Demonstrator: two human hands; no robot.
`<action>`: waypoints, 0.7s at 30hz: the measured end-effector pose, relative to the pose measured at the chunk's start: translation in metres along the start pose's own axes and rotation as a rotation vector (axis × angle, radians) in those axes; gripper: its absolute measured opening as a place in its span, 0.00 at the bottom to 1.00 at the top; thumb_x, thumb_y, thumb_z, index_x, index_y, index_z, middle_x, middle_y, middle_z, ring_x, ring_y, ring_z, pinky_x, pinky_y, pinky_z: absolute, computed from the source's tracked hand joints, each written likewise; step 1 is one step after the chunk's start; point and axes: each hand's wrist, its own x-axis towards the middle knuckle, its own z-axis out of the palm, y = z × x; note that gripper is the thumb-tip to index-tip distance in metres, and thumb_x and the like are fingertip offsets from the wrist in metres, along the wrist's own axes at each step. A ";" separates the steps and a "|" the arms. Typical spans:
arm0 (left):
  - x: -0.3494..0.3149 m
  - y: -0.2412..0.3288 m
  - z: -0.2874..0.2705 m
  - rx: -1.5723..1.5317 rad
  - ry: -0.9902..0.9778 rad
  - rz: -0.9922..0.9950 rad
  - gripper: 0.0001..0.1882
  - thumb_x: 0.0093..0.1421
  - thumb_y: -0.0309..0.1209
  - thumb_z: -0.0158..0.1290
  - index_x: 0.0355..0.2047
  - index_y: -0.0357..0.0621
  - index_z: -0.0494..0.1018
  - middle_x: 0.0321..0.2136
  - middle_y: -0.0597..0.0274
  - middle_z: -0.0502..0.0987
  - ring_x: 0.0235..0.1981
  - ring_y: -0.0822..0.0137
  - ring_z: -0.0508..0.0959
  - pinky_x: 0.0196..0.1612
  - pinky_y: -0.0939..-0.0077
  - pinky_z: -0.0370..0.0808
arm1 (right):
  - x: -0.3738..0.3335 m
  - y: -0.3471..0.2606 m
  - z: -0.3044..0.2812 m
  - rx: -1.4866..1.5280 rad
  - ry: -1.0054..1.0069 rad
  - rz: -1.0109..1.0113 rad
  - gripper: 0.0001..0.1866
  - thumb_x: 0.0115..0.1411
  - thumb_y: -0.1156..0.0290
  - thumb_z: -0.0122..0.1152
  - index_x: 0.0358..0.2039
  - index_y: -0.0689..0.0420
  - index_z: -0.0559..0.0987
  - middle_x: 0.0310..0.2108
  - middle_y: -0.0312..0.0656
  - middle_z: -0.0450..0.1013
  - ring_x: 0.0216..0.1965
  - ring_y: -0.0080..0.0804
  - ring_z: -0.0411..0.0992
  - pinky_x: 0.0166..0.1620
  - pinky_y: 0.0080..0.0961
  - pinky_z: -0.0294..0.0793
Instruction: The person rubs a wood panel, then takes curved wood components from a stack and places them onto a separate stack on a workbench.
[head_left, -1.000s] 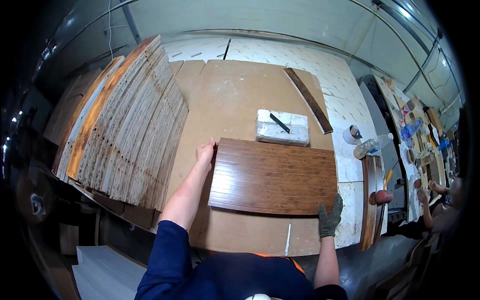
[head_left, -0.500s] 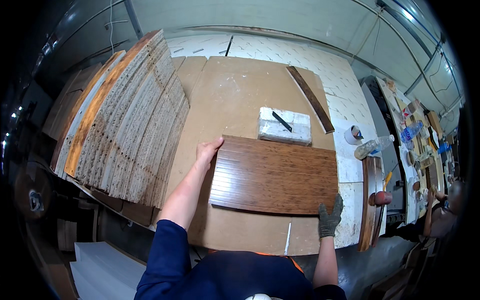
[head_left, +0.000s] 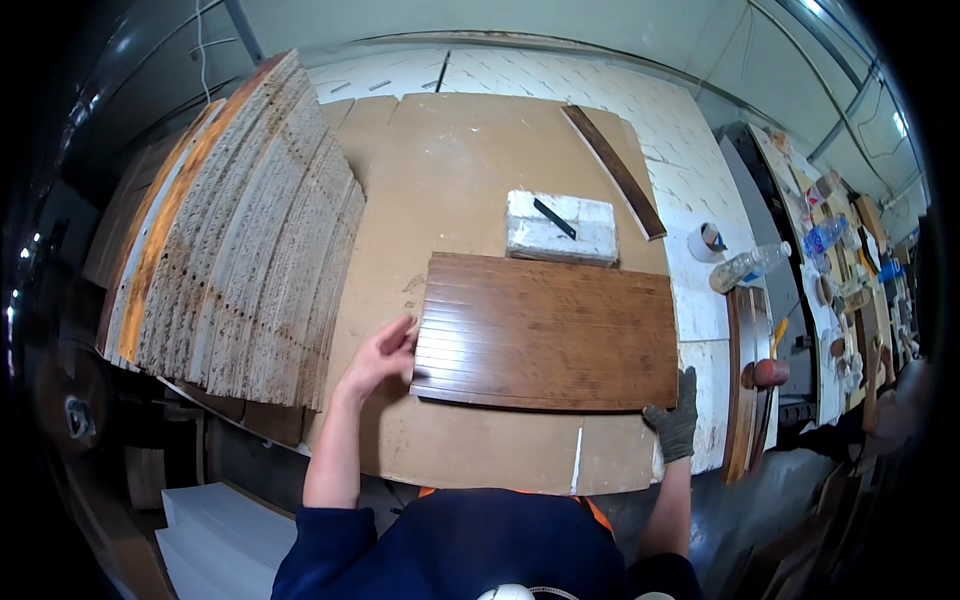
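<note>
A brown wooden panel (head_left: 545,335) with fine parallel grooves lies flat in front of me on the cardboard-covered table. Beside its left edge is my bare left hand (head_left: 380,358), fingers apart and curving toward the edge; whether the fingertips touch it I cannot tell. My right hand (head_left: 677,418), in a grey-green glove, rests against the near right corner, fingers stretched along the right edge and thumb by the front edge. Just behind the panel sits a white wrapped block (head_left: 560,245) with a small dark strip (head_left: 555,218) on top.
Tall boards (head_left: 240,250) stand stacked on edge at the left. A dark wooden strip (head_left: 615,175) lies at the back right. To the right are a tape roll (head_left: 706,242), a clear bottle (head_left: 748,266), wooden strips (head_left: 742,410) and a reddish mallet head (head_left: 771,373). Another person works far right.
My left hand has come away from the panel's far left corner and moved nearer along its left edge. The right hand stays at the near right corner, its thumb now spread inward.
</note>
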 end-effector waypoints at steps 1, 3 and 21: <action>-0.020 -0.006 -0.003 0.022 -0.074 0.008 0.52 0.45 0.26 0.67 0.65 0.33 0.47 0.65 0.50 0.54 0.63 0.60 0.59 0.64 0.68 0.58 | 0.000 0.000 -0.003 0.072 -0.049 0.032 0.56 0.36 0.68 0.77 0.64 0.63 0.55 0.61 0.49 0.59 0.60 0.38 0.60 0.59 0.32 0.63; -0.048 -0.012 0.007 0.118 -0.093 0.017 0.58 0.40 0.18 0.68 0.66 0.34 0.42 0.66 0.50 0.50 0.65 0.60 0.54 0.66 0.67 0.53 | 0.006 -0.008 -0.010 0.221 -0.147 0.091 0.58 0.33 0.67 0.79 0.64 0.62 0.55 0.60 0.47 0.61 0.59 0.37 0.62 0.58 0.31 0.65; -0.056 -0.058 0.058 0.079 0.304 0.128 0.37 0.53 0.25 0.61 0.62 0.36 0.57 0.53 0.52 0.70 0.52 0.65 0.72 0.55 0.74 0.68 | 0.018 0.006 0.012 0.106 -0.118 0.054 0.53 0.35 0.64 0.78 0.62 0.57 0.60 0.53 0.46 0.70 0.52 0.37 0.70 0.53 0.30 0.71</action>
